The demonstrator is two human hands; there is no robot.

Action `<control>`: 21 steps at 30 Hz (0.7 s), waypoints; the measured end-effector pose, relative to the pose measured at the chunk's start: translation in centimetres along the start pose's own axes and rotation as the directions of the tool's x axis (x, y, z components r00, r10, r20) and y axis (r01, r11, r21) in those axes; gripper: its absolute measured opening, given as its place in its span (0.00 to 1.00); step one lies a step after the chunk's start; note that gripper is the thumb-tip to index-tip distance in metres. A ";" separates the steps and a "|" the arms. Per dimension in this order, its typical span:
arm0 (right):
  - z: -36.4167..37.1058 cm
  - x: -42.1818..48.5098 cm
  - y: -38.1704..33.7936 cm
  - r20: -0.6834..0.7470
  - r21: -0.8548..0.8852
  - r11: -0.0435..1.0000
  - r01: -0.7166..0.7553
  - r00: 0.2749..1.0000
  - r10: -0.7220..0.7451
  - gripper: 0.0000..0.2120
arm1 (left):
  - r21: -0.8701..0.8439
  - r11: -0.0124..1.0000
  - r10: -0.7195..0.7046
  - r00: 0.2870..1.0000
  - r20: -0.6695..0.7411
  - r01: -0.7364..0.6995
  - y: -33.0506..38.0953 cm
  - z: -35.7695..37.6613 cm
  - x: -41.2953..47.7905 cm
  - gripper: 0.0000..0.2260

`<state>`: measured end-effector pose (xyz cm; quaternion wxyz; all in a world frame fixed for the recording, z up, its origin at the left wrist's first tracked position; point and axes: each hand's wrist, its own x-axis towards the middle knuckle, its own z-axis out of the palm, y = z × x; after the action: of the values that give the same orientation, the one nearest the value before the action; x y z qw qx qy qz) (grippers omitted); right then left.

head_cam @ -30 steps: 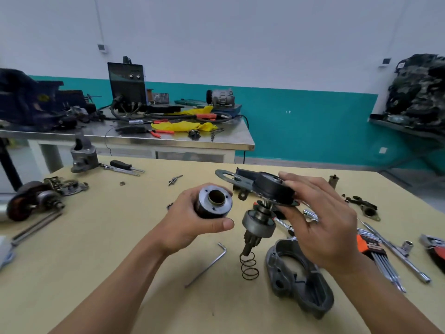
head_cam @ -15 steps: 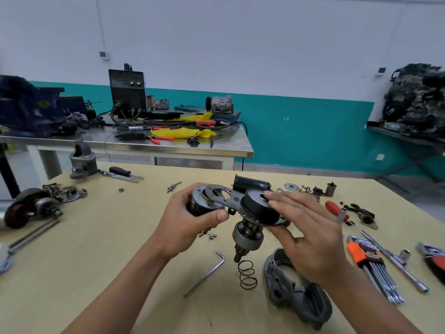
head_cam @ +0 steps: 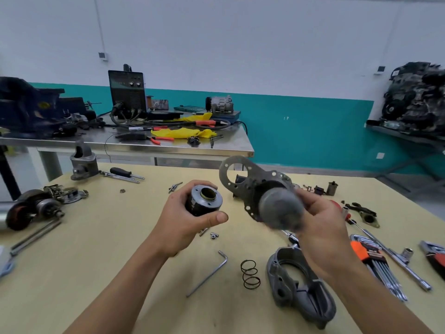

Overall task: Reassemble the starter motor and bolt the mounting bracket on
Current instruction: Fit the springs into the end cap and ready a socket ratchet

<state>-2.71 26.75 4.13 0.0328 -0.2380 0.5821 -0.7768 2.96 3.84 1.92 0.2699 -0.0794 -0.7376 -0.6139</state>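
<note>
**Holding two starter sub-assemblies apart over the bench: where the mating step could fail**

Fig. Loose parts and tools lay scattered across the wooden table, and you held both hands raised above them. The cast nose housing lay on its side beneath your right forearm. Anything that slipped from that hand would probably have struck it.

Your right hand clasped the plate-and-drive assembly from behind. Its drive end pointed at the camera and was blurred, so how firmly your fingers seated cannot be told. The perforated mounting plate projected up and to the left with nothing supporting it, and it could have swung or snagged.

Your left hand was wrapped round the cylindrical motor body, thumb across its front and open bore upward. A clear gap separated it from the plate. Brought together off-axis, the bore would likely have bound or scuffed.

The coil spring lay on the table between the hex key and the housing, fitted to neither assembly. Closing up without it was a fair risk.

Smallest of all, the loose screws lay just below your left hand. A brush of the wrist could easily have scattered and lost them.
</note>
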 end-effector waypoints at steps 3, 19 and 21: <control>0.3 -0.4 -0.8 0.244 0.246 0.923 -0.295 0.941 0.236 0.12 | 0.020 1.000 0.018 0.999 0.038 -0.019 0.1 -0.1 -0.1 0.29; 0.3 -0.8 -0.1 0.292 0.126 0.847 -0.516 0.836 0.465 0.11 | -0.039 0.983 0.183 0.982 0.046 -0.181 1.6 2.1 -0.9 0.37; 0.2 -0.8 -0.1 0.308 0.095 0.855 -0.510 0.832 0.462 0.11 | -0.017 0.981 0.196 0.980 0.044 -0.196 1.7 2.2 -1.0 0.35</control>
<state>-1.85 26.87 4.01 0.3302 -0.1830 0.5433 -0.7498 3.92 6.52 2.71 0.3116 -0.1673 -0.7281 -0.5872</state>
